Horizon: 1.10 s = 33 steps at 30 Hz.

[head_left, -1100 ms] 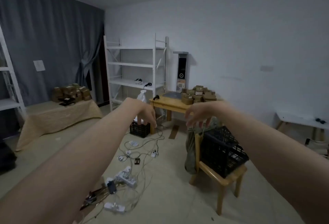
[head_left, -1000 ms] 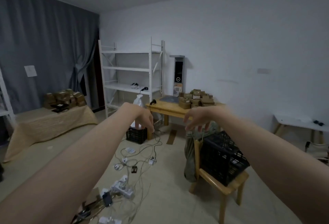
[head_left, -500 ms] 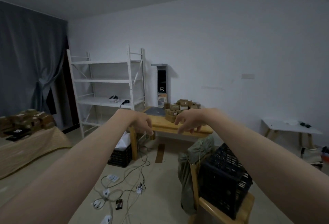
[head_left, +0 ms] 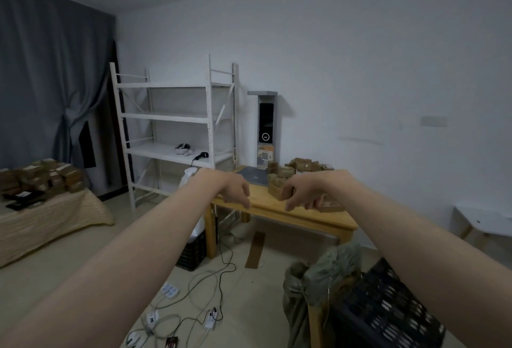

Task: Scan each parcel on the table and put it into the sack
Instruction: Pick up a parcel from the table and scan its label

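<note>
Parcels: a heap of small brown boxes at the far right of the wooden tabletop, against the white wall, well away across the room. A dark flat pad lies on the tabletop just left of the heap; an upright scanner unit stands behind it. Sack: greenish, slack, mouth gathered, hung at a chair with a black crate, near right, on this side of the tabletop. Both arms stretched forward. Left hand and right hand both empty, fingers loosely curled downward, neither touching anything; they only overlap the tabletop in view. Judgement: approach stage, no parcel yet taken or scanned. Handling, as guessed from looks: cardboard, stiff enough to keep shape, probably light, one-hand size, dull surface so not slippery; contents unknown, so treat as possibly fragile. Best hold across two opposite side faces, thumb one side and fingers the other, leaving the label face uncovered for scanning; labels too small to make out from here. Take from the top or near edge of the heap, since pulling a lower box could topple the rest. Cables on the floor near left: trip hazard.
</note>
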{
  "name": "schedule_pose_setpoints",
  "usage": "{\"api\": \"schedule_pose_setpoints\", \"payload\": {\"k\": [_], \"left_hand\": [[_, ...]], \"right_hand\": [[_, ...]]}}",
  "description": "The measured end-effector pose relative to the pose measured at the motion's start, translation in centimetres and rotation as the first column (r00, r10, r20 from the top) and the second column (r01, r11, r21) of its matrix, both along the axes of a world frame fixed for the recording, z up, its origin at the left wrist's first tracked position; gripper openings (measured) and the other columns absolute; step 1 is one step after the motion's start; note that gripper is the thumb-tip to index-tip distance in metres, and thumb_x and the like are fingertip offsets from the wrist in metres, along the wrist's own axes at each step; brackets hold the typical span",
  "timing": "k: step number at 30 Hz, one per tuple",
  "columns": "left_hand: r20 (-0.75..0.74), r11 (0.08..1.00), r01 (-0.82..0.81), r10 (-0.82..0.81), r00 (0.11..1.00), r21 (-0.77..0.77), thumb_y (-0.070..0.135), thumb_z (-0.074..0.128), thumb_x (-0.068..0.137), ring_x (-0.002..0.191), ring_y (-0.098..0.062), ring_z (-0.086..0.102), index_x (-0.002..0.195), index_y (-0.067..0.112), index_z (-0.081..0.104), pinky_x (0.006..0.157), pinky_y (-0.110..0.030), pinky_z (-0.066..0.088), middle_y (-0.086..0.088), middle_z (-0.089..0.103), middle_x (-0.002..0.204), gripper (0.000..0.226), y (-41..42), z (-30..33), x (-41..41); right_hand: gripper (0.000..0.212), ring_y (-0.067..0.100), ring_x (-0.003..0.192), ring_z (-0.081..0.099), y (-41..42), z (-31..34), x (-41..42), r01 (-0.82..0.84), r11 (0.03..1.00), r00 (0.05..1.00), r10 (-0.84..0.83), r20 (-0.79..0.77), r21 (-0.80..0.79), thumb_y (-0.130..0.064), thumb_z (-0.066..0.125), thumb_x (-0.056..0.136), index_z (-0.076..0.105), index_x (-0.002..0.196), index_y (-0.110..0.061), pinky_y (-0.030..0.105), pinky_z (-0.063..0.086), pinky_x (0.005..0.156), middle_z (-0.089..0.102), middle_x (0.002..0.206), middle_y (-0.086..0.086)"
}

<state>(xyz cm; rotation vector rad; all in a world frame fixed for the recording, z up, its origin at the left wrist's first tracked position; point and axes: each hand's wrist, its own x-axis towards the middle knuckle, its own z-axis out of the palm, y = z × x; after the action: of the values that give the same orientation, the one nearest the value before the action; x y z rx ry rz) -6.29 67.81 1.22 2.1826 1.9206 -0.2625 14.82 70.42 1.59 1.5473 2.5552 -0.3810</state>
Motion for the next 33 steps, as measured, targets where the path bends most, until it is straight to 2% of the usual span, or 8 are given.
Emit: {"api": "schedule_pose_setpoints", "payload": {"k": [4,7,12,16,22,26,29,33], "left_hand": [[0.021,0.999,-0.030,0.030,0.999,-0.014,0.052,0.063,0.090,0.103,-0.017,0.061,0.140,0.028,0.049,0.104,-0.044,0.045,0.002,0.055,0.129,0.057,7.1,-0.1,-1.6],[0.004,0.995,-0.080,0.080,0.997,-0.054,0.053,0.064,0.089,0.091,-0.014,0.063,0.140,0.027,0.048,0.102,-0.044,0.048,0.007,0.061,0.104,0.059,12.2,-0.6,-3.6],[0.037,0.988,-0.129,0.133,0.990,-0.088,0.052,0.066,0.088,0.095,-0.015,0.063,0.140,0.027,0.048,0.102,-0.045,0.049,0.000,0.058,0.127,0.060,20.5,-2.4,-7.1],[0.020,0.987,-0.124,0.127,0.992,-0.097,0.052,0.065,0.089,0.097,-0.015,0.063,0.139,0.027,0.049,0.101,-0.041,0.048,0.003,0.059,0.118,0.058,26.9,-3.4,-10.1],[-0.021,0.990,-0.095,0.093,0.995,-0.106,0.050,0.063,0.092,0.103,-0.021,0.064,0.144,0.024,0.046,0.103,-0.042,0.046,-0.003,0.059,0.133,0.061,37.2,-2.7,-16.3],[-0.042,0.996,-0.070,0.067,0.997,-0.052,0.051,0.063,0.091,0.101,-0.019,0.064,0.142,0.022,0.050,0.103,-0.042,0.048,0.000,0.060,0.123,0.060,44.3,-2.1,-19.8],[-0.047,0.993,-0.042,0.037,0.998,-0.112,0.053,0.063,0.091,0.102,-0.019,0.065,0.142,0.023,0.049,0.103,-0.043,0.049,-0.002,0.061,0.129,0.061,49.1,-3.0,-21.0],[-0.010,0.990,-0.009,0.008,1.000,-0.143,0.051,0.063,0.092,0.106,-0.022,0.064,0.143,0.021,0.049,0.102,-0.040,0.048,-0.002,0.060,0.120,0.061,55.7,-4.2,-21.6]], "right_hand": [[0.052,0.020,0.096,0.069,8.7,0.1,-1.4,-0.017,1.000,0.999,0.018,-0.039,0.011,-0.034,0.066,0.096,0.049,0.143,-0.023,0.038,0.062,0.085,0.064,0.120,0.004],[0.053,0.019,0.097,0.069,14.1,-0.8,-3.1,-0.032,0.999,0.999,0.032,-0.004,-0.037,-0.035,0.067,0.095,0.048,0.144,-0.025,0.039,0.061,0.088,0.065,0.114,0.002],[0.054,0.018,0.096,0.070,22.2,-2.7,-6.4,-0.069,0.996,0.998,0.069,0.011,-0.059,-0.036,0.066,0.096,0.046,0.145,-0.025,0.039,0.062,0.087,0.066,0.115,0.003],[0.056,0.018,0.094,0.069,28.7,-4.0,-10.2,-0.059,0.996,0.998,0.060,0.020,-0.072,-0.037,0.067,0.096,0.045,0.146,-0.025,0.039,0.062,0.086,0.065,0.110,0.002],[0.057,0.019,0.095,0.069,38.5,-3.9,-16.8,-0.018,0.998,1.000,0.018,0.002,-0.064,-0.035,0.067,0.096,0.045,0.148,-0.024,0.043,0.061,0.089,0.062,0.129,0.007],[0.055,0.018,0.090,0.067,44.6,-3.3,-19.8,0.016,0.999,0.999,-0.017,-0.029,-0.031,-0.035,0.066,0.096,0.046,0.146,-0.024,0.041,0.061,0.088,0.064,0.120,0.005],[0.053,0.020,0.091,0.069,48.7,-3.5,-20.9,0.051,0.997,0.999,-0.052,-0.008,-0.056,-0.035,0.066,0.096,0.047,0.144,-0.024,0.042,0.061,0.089,0.065,0.109,0.003],[0.054,0.017,0.084,0.068,54.8,-4.3,-21.5,0.098,0.993,0.995,-0.099,-0.006,-0.072,-0.037,0.068,0.095,0.048,0.144,-0.026,0.043,0.061,0.088,0.064,0.097,0.000]]}}
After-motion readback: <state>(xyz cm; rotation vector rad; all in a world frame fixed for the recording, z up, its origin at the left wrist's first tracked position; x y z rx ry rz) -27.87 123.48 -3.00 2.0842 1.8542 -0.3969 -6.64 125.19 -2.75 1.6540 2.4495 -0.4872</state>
